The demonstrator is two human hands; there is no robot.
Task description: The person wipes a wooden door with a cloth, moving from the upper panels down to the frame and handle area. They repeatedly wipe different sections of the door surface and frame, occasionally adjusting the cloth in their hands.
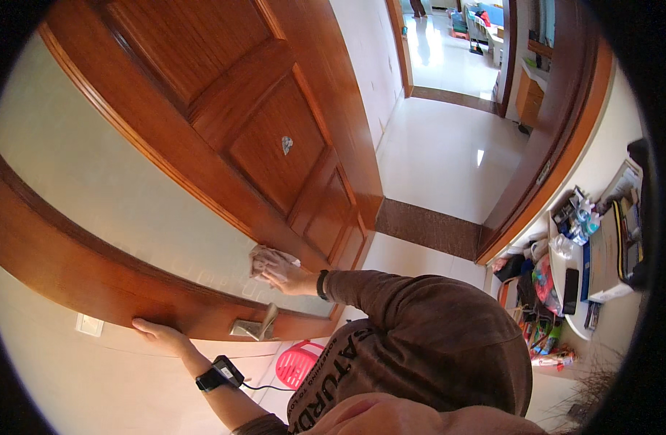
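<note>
A brown wooden door (213,141) with raised panels and a long strip of frosted glass (121,179) fills the left and middle of the view. My right hand (289,277) presses a crumpled, pale pinkish-brown cloth (267,258) against the glass, near the wooden moulding. Faint outlined marks show on the glass beside the cloth. Lower left, my left hand (161,337) grips the door's outer edge, its far fingers hidden behind the wood. Between my hands, a metal lever handle (257,326) is fixed to that edge stile. A small silvery sticker (287,145) is on a middle panel.
A pink plastic stool (297,364) stands below the door. On the right, a white shelf (561,272) bears bottles, books and a black phone-like object (571,292). A dark threshold (425,228) crosses the doorway to a white-tiled floor. A person's legs (418,8) show far off.
</note>
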